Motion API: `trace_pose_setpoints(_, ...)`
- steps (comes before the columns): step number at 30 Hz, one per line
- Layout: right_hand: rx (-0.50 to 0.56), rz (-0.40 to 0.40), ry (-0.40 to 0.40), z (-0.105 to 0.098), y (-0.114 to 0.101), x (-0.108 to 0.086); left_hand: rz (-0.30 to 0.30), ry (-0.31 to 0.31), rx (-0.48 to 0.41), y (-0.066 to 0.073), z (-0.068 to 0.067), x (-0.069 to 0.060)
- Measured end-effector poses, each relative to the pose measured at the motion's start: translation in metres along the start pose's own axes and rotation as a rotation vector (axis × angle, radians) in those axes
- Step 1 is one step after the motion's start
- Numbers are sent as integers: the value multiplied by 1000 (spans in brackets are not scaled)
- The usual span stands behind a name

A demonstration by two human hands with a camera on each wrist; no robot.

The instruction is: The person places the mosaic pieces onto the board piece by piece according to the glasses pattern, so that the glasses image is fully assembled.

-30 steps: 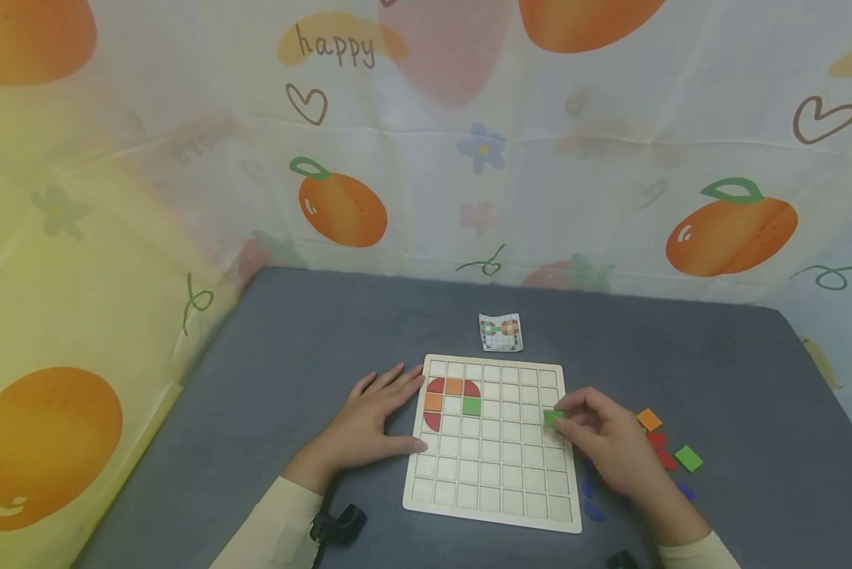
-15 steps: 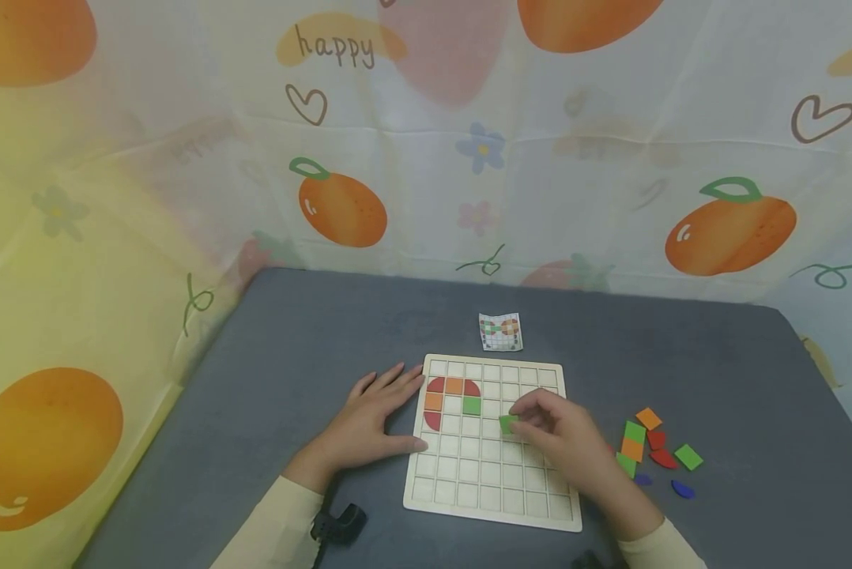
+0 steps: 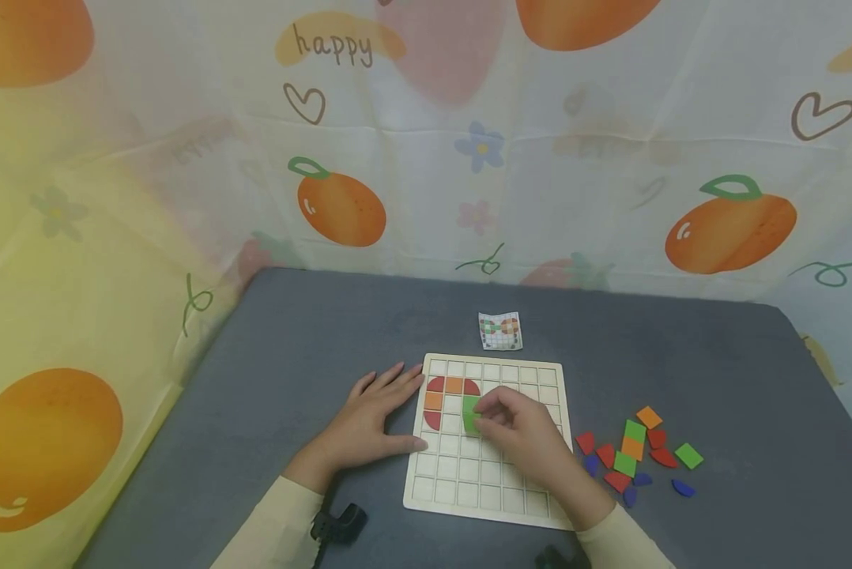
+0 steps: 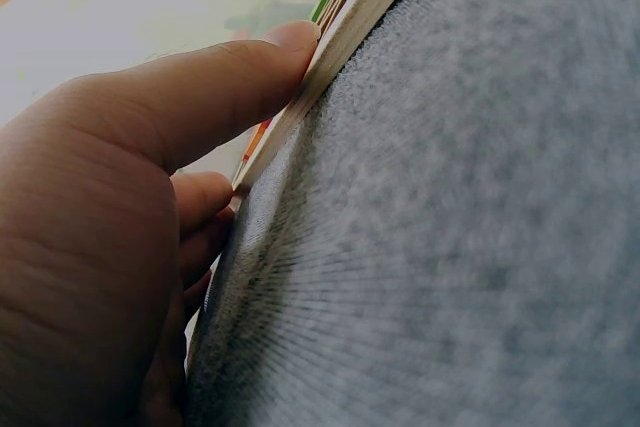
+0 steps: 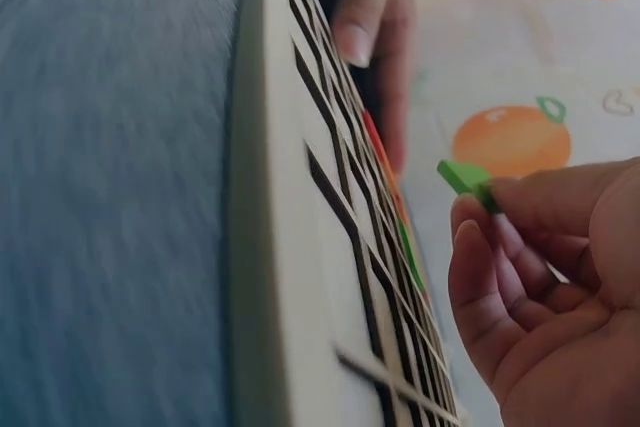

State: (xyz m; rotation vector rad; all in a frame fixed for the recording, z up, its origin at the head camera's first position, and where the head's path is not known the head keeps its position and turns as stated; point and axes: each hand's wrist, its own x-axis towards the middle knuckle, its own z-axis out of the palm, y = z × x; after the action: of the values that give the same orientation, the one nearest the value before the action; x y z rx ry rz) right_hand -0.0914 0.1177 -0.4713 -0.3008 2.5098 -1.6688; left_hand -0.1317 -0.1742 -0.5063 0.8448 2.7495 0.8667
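A white grid board (image 3: pixel 454 493) lies on the grey table. Set in its upper left cells are red quarter-round pieces (image 3: pixel 435 385), orange squares (image 3: pixel 454 386) and a green square. My right hand (image 3: pixel 529 435) pinches another green square tile (image 5: pixel 466 178) between thumb and fingers; in the right wrist view it is held above the board. From the head it appears just below the placed green square. My left hand (image 3: pixel 362 423) lies spread at the board's left side, its thumb (image 4: pixel 290 37) and fingertips touching the edge.
Loose green, orange, red and blue pieces (image 3: pixel 632 449) lie right of the board. A small printed card (image 3: pixel 500 331) with a coloured grid pattern lies behind it. A patterned cloth (image 3: pixel 412 158) hangs beyond the table's far edge.
My right hand has carried the green tile leftward across the board from its right edge to near the placed pieces. More loose pieces show at right. My left hand has stayed put.
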Motion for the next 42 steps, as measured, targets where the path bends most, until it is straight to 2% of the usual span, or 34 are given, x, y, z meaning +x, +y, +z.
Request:
trace_pose_setpoints(8,-45,7,4,24,-3,8,16,10,-6,-2,0,-1)
trace_pose_setpoints(17,-135,36,71,36,-2,14,21,11,-12,-2,0,0)
trace_pose_setpoints(25,-120,61,41,33,-3,14,28,15,-11,-4,1,0)
trace_pose_setpoints(42,2,29,-31,22,-3,11,30,10,8,-2,0,1)
